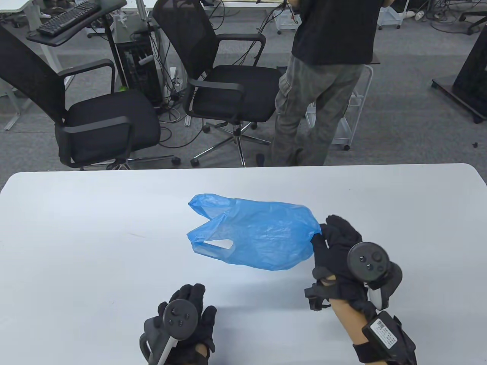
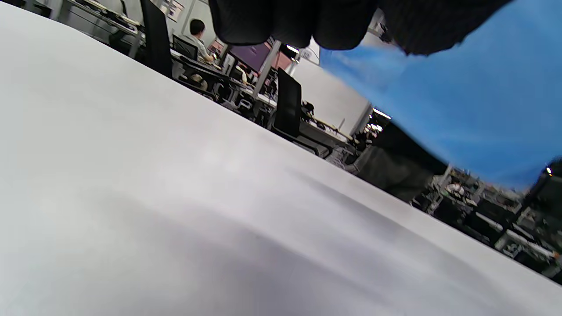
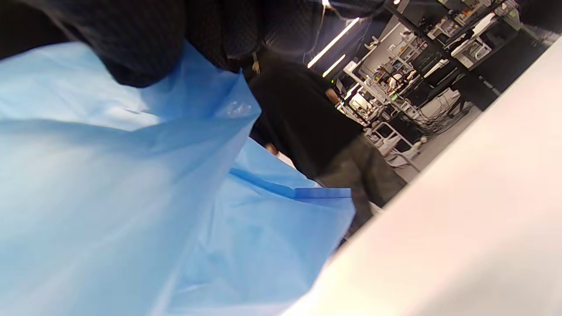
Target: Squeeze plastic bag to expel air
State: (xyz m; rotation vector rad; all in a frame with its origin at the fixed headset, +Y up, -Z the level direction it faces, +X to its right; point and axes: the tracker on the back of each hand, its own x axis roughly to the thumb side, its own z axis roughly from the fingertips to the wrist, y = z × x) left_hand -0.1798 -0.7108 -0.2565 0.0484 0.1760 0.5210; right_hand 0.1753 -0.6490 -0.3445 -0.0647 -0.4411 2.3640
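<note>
— Pinched in the right hand (image 1: 336,247) is one end of the blue bag (image 1: 255,235); it's lifted, puffed with air, trailing away to that hand's left, handles farthest off.
— And the left hand (image 1: 186,319)?
— Nearer the table (image 1: 76,235) edge, apart from the bag, holding nothing, fingers (image 2: 281,22) loosely together.
</note>
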